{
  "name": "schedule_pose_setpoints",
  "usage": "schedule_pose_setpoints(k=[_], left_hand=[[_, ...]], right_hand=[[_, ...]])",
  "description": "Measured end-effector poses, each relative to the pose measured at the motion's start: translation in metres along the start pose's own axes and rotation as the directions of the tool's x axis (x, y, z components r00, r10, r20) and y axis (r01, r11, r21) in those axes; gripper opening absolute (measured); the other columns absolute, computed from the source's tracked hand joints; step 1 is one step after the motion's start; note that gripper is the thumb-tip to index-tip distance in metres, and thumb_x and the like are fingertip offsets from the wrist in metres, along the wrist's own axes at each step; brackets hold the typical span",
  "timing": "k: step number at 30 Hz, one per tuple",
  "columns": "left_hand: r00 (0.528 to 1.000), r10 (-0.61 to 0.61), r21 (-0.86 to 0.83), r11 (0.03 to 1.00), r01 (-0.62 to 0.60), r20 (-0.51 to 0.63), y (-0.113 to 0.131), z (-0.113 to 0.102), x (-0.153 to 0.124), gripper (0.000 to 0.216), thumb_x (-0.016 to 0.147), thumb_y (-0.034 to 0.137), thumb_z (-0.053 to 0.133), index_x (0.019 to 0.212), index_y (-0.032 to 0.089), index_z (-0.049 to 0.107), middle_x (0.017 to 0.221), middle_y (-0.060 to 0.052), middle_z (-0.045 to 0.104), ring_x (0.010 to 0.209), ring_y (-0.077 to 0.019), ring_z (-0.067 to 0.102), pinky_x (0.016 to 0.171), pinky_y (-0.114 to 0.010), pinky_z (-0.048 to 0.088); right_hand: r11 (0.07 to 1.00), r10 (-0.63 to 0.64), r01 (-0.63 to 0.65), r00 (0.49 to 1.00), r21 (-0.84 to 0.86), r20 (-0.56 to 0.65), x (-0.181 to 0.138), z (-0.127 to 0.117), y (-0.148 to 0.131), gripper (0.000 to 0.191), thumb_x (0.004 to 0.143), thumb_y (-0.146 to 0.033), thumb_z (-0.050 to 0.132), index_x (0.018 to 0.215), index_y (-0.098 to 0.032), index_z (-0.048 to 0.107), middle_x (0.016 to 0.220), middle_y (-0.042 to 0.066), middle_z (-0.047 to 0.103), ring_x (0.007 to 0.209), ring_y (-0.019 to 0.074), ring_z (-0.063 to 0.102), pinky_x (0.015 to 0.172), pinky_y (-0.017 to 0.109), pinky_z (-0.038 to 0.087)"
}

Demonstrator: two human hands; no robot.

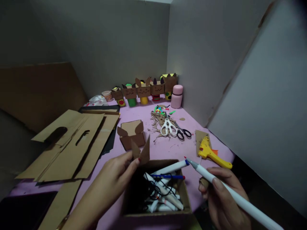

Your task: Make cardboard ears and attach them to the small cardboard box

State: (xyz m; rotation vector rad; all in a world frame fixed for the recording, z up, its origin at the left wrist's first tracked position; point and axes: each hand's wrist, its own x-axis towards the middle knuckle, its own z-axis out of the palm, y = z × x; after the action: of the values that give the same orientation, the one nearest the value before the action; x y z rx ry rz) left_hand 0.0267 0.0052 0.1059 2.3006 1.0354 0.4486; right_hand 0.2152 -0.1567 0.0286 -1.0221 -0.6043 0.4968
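Note:
My left hand (115,179) pinches two small brown cardboard ear-shaped pieces (141,154) just above the far edge of an open cardboard box (184,195) full of markers. My right hand (223,198) is closed round a long white marker (230,193) with a red tip, which points left over the box. A small cardboard box with two ears (131,135) sits on the pink table beyond my left hand.
Flattened cardboard sheets (72,143) lie at the left. White scissors (168,127), black scissors (183,132) and paper scraps lie mid-table, a yellow glue gun (211,153) at the right. Several cardboard-headed figures (144,91) and a pink bottle (177,96) line the back wall.

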Motion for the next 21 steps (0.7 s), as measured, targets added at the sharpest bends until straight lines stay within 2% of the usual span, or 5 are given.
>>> schedule_pose_setpoints(k=[4, 8, 14, 18, 21], left_hand=[[0.975, -0.181, -0.367, 0.922, 0.124, -0.126, -0.016, -0.011, -0.017, 0.027, 0.076, 0.045, 0.060, 0.084, 0.023, 0.073, 0.081, -0.004, 0.076, 0.085, -0.0277, 0.066, 0.078, -0.031, 0.051], [0.928, -0.358, -0.424, 0.860, 0.283, -0.106, -0.041, -0.012, -0.033, 0.027, 0.070, 0.047, 0.066, 0.073, 0.022, 0.075, 0.076, -0.005, 0.078, 0.085, -0.0299, 0.067, 0.077, -0.031, 0.053], [0.938, -0.326, -0.341, 0.873, 0.348, 0.121, -0.083, 0.005, -0.038, 0.027, 0.077, 0.044, 0.060, 0.072, 0.021, 0.073, 0.071, -0.002, 0.076, 0.074, -0.0265, 0.068, 0.059, -0.026, 0.051], [0.940, -0.323, -0.389, 0.856, 0.341, 0.113, -0.083, 0.009, -0.041, 0.024, 0.080, 0.038, 0.059, 0.077, 0.019, 0.073, 0.074, -0.003, 0.075, 0.081, -0.0260, 0.067, 0.068, -0.026, 0.049], [0.930, -0.350, -0.514, 0.780, 0.356, 0.112, -0.079, 0.009, -0.046, 0.021, 0.079, 0.032, 0.060, 0.082, 0.017, 0.073, 0.080, -0.003, 0.075, 0.082, -0.0235, 0.066, 0.072, -0.025, 0.047]], right_hand=[[1.000, -0.004, 0.004, 1.000, 0.010, -0.021, -0.001, 0.000, 0.000, 0.012, 0.081, -0.033, 0.068, 0.089, -0.024, 0.067, 0.058, 0.001, 0.066, 0.050, 0.0153, 0.062, 0.042, 0.022, 0.047], [0.999, -0.013, 0.012, 1.000, 0.033, 0.024, -0.002, 0.003, -0.001, 0.011, 0.083, -0.032, 0.066, 0.091, -0.025, 0.067, 0.060, 0.000, 0.067, 0.052, 0.0133, 0.063, 0.044, 0.019, 0.048], [0.999, 0.026, -0.028, 0.999, 0.031, 0.045, -0.011, 0.009, -0.005, 0.012, 0.081, -0.032, 0.068, 0.091, -0.025, 0.068, 0.060, 0.001, 0.068, 0.052, 0.0122, 0.063, 0.045, 0.017, 0.050], [0.998, 0.066, -0.066, 0.997, 0.009, 0.037, -0.015, 0.000, -0.003, 0.014, 0.077, -0.030, 0.072, 0.090, -0.023, 0.070, 0.060, 0.003, 0.069, 0.052, 0.0141, 0.064, 0.045, 0.019, 0.051], [0.995, 0.100, -0.100, 0.995, -0.002, 0.026, -0.014, -0.010, 0.002, 0.018, 0.071, -0.028, 0.076, 0.088, -0.021, 0.070, 0.059, 0.005, 0.069, 0.050, 0.0184, 0.065, 0.041, 0.023, 0.051]])
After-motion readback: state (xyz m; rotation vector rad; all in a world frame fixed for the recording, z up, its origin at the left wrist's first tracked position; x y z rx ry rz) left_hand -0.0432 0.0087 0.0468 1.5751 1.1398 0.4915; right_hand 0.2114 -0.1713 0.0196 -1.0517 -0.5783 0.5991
